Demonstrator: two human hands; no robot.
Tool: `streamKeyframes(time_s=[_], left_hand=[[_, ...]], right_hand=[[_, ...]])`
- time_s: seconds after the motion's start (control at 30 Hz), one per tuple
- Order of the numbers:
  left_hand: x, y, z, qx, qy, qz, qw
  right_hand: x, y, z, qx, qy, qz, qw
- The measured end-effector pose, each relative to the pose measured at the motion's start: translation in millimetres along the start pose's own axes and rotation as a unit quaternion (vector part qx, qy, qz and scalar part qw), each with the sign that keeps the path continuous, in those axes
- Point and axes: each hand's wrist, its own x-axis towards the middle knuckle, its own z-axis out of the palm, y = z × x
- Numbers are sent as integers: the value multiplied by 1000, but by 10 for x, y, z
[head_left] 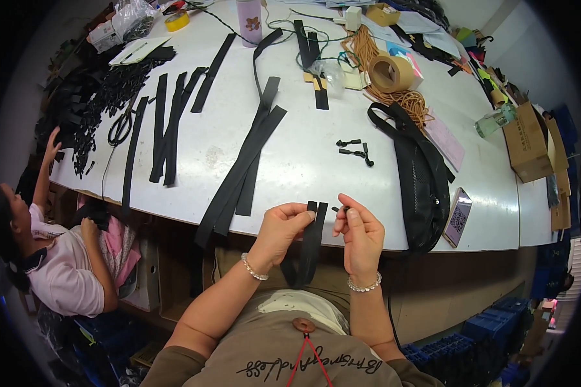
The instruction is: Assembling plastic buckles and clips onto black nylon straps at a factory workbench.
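My left hand (284,229) pinches the top end of a black strip (312,248) that looks like zipper tape; its two upper ends stand apart and the rest hangs down past the table edge. Close on the right, my right hand (359,232) holds a small black piece (343,208) between thumb and fingers, seemingly a zipper pull. Just beyond it on the white table (316,171) lie several similar small black zipper pulls (356,153). Long black strips (245,155) lie left of my hands, some drooping over the front edge.
A black bag (419,180) and a phone (458,218) lie to the right. Brown cord (403,103), a tape roll (391,72) and a purple bottle (250,22) stand farther back. At left, a seated person (71,271) reaches toward a heap of small black pieces (110,97) near scissors (121,126).
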Motion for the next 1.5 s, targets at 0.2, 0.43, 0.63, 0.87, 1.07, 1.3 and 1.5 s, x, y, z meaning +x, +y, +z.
streamKeyframes(time_s=[0.2, 0.43, 0.63, 0.87, 1.07, 1.3, 1.5], left_hand=[[-46, -1, 69, 31, -7, 48, 998], [-22, -33, 39, 36, -24, 33, 999], [-18, -12, 24, -15, -44, -16, 999], [27, -34, -7, -35, -20, -31, 999], [2, -30, -15, 3, -12, -11, 1000], [10, -75, -58, -3, 1, -6, 1000], [93, -49, -42, 0, -7, -9, 1000]], right_hand=[[37, 31, 73, -44, -23, 11, 999], [68, 84, -7, -69, -16, 33, 997], [74, 105, -15, -64, -18, 35, 997], [-39, 91, 61, -152, -4, -142, 978], [0, 225, 81, -184, -20, -104, 977], [31, 187, 133, -187, 30, -145, 971], [-74, 193, 117, -128, 48, -139, 981]])
